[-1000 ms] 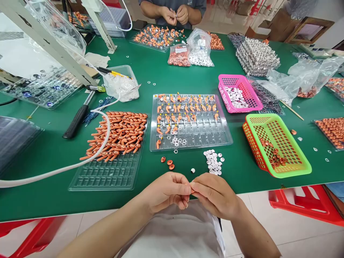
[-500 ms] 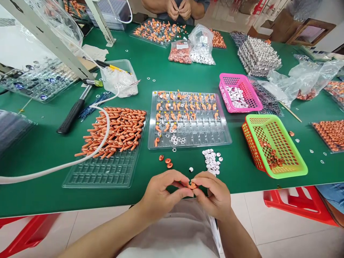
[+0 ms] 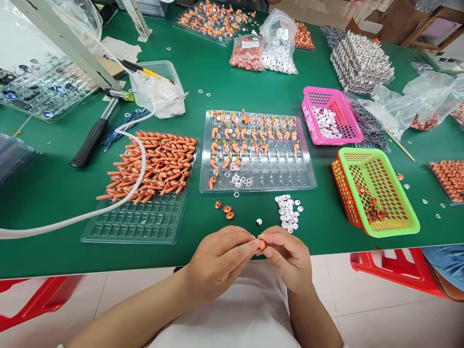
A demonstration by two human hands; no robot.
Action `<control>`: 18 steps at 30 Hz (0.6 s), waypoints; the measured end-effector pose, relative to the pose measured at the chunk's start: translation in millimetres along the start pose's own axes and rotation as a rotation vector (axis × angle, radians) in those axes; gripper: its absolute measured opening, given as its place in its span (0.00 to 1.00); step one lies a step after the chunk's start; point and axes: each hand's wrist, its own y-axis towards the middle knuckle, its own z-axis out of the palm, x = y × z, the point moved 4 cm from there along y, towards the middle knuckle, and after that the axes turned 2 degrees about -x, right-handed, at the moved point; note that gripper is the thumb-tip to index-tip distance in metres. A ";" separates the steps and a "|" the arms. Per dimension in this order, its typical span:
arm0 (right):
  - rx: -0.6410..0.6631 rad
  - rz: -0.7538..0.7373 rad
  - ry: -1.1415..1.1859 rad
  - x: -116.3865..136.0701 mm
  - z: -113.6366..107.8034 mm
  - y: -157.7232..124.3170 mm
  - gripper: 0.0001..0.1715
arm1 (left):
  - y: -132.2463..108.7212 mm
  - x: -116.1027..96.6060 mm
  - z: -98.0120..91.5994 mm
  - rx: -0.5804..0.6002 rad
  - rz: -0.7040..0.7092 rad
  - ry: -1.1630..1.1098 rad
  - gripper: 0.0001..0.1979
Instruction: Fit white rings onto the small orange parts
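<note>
Close to the table's near edge, my left hand (image 3: 221,258) and my right hand (image 3: 292,258) meet at the fingertips. Between them is a small orange earbud shell part (image 3: 262,245), pinched from both sides and partly covered by the fingers. Just beyond lies a single white-and-black round piece (image 3: 258,222). Left of it are 3 loose orange caps (image 3: 227,209), and to the right a pile of white discs (image 3: 288,215). Farther out, a clear compartment tray (image 3: 284,179) holds orange earbud pieces and white rings.
Orange earbud shells (image 3: 159,164) are heaped on a tray (image 3: 126,227) at left, crossed by a white hose (image 3: 141,169). A hammer (image 3: 92,137) lies beyond. Pink (image 3: 308,116) and green (image 3: 413,227) baskets stand right; bags (image 3: 279,43) lie at the back.
My left fingers have closed in over the orange part, which is turned to a rounder side. The camera view has tilted down slightly; the co-worker's hands are out of view.
</note>
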 end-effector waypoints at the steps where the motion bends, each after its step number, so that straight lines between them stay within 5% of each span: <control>1: -0.008 0.027 0.038 -1.0 0.2 -0.1 0.16 | -0.6 0.3 0.7 0.002 -0.001 -0.005 0.18; 8: -0.079 0.127 0.245 -12.9 4.3 -2.3 0.11 | -5.7 2.3 3.5 0.002 -0.031 -0.016 0.18; 18: -0.060 0.116 0.234 -16.1 6.1 0.5 0.10 | -6.4 2.7 0.2 0.018 -0.061 -0.028 0.17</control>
